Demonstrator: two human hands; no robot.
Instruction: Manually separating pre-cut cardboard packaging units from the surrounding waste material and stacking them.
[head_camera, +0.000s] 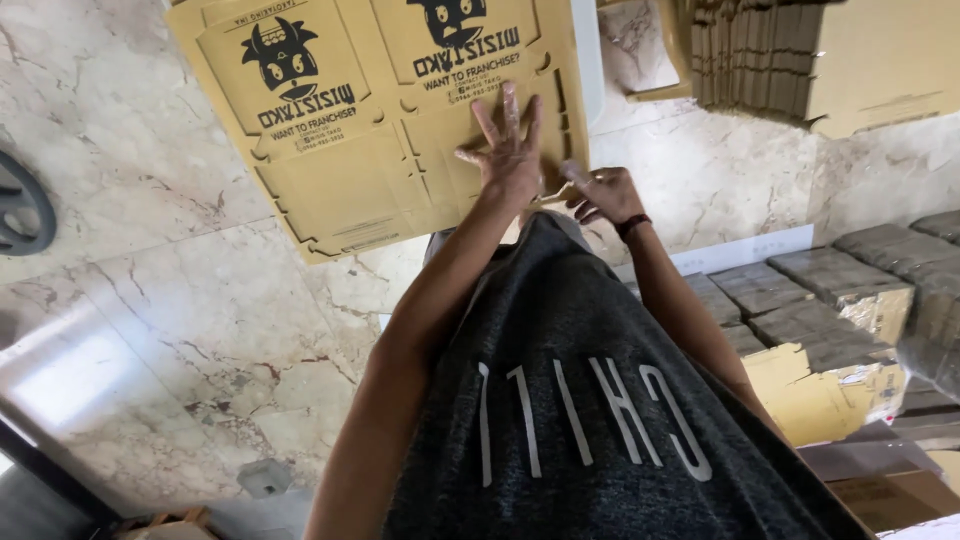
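I press my left hand (508, 150) flat, fingers spread, on the flat yellow die-cut cardboard sheet (370, 120) lying on the marble floor (180, 300); my right hand (600, 193) pinches its near edge. Nothing looks folded yet; folded stacks (830, 290) wait right.

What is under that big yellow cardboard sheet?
The cardboard sheet lies flat on the marble floor. The left hand presses on top. Whatever lies beneath the sheet itself is covered.
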